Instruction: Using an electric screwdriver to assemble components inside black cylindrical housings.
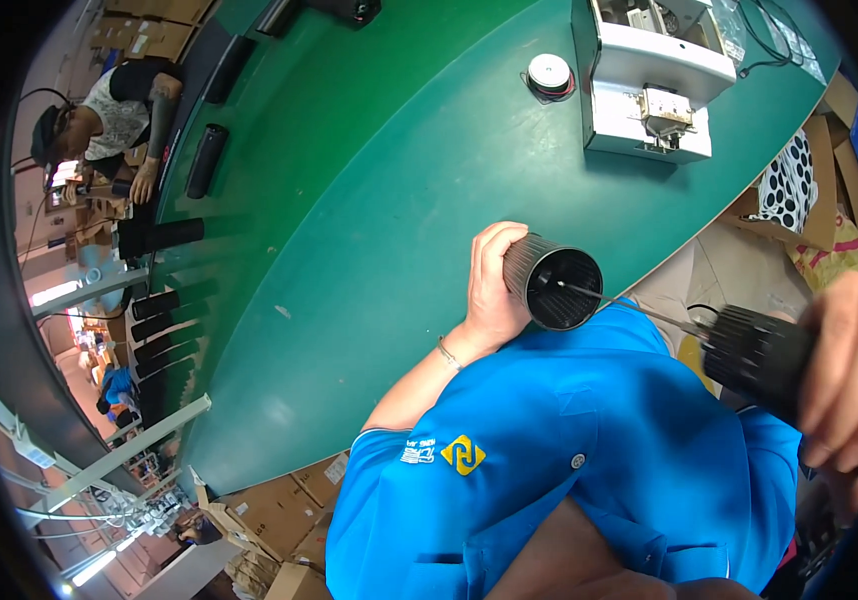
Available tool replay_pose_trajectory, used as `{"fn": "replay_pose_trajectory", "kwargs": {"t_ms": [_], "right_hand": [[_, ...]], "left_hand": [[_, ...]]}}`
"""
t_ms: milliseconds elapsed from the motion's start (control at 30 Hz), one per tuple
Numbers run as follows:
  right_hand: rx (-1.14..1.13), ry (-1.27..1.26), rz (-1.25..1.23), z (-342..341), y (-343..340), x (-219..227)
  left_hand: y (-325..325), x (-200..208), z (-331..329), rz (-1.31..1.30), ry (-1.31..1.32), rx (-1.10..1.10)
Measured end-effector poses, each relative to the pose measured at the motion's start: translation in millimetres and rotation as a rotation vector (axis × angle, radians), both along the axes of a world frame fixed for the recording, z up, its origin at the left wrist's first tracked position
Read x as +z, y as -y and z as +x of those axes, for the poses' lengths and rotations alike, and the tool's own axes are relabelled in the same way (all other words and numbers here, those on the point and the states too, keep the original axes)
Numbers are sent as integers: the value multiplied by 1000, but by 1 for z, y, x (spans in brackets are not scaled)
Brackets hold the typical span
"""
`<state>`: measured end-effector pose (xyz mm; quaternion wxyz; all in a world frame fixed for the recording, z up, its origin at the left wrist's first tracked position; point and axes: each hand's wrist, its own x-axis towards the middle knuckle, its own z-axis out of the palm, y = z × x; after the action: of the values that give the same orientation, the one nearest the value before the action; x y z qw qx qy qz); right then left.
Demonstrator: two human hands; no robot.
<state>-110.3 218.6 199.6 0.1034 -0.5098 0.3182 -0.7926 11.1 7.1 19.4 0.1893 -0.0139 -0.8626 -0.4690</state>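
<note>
Screwdriving at frame centre: left hand [494, 290] grasps black tube [553, 282]; right hand [849, 375] clenches driver [754, 352], tip inside; next needs steady push.

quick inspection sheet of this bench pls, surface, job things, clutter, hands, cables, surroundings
surface: green table, curved edge, mostly bare.
job's things: black ribbed cylinder, open end facing the camera; a driver tool with a thin shaft reaching into it.
clutter: white machine at the far edge, a white tape roll beside it, black tubes in a row at the left.
grippers: left hand wrapped around the cylinder; right hand gripping the driver tool.
cables: black leads behind the white machine.
surroundings: another person working at far left; cardboard boxes on the floor.
</note>
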Motion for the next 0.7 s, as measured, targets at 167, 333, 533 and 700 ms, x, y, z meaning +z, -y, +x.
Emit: {"fn": "replay_pose_trajectory", "kwargs": {"t_ms": [167, 333, 533, 700], "right_hand": [[-144, 103, -8, 28, 41, -6], [-217, 137, -11, 25, 45, -22], [-46, -79, 145, 8, 35, -29], [-23, -79, 159, 9, 38, -31]], "left_hand": [[0, 1, -1, 5, 0, -9], [-2, 1, -1, 7, -2, -9], [0, -1, 0, 10, -5, -5], [1, -3, 0, 32, 2, -3]]}}
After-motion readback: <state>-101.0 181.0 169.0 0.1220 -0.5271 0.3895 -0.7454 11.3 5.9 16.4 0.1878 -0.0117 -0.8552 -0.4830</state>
